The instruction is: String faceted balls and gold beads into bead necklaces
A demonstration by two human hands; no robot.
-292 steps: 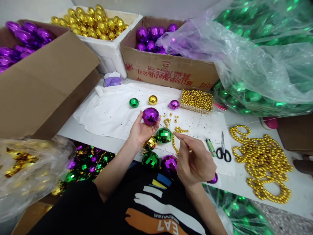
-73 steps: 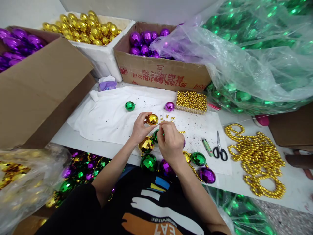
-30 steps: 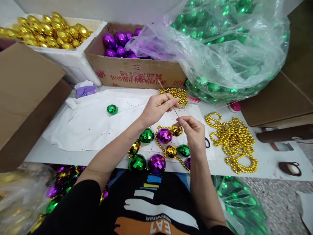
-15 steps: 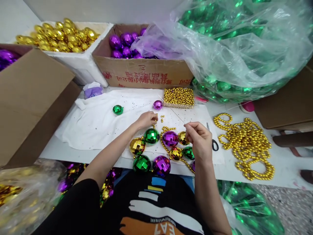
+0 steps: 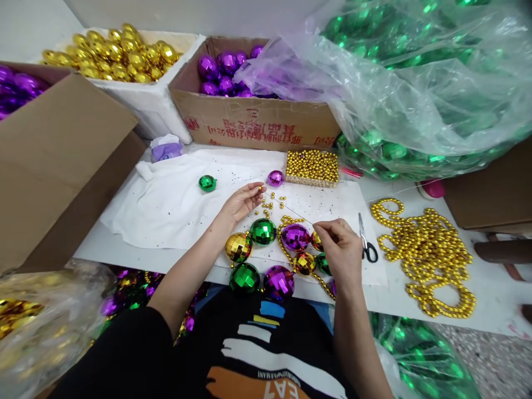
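Now the left hand [image 5: 241, 203] pinches a gold bead [image 5: 260, 189], fingers nearly closed; the right hand [image 5: 343, 244] pinches a thin needle [image 5: 296, 213].

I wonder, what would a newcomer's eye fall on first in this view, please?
Probably the big clear plastic bag with shiny green pieces at the top right, then the gold ornaments heaped in a white box at the top left. Near the middle, the right hand holds a thin rod reaching toward a gold bead at the left hand.
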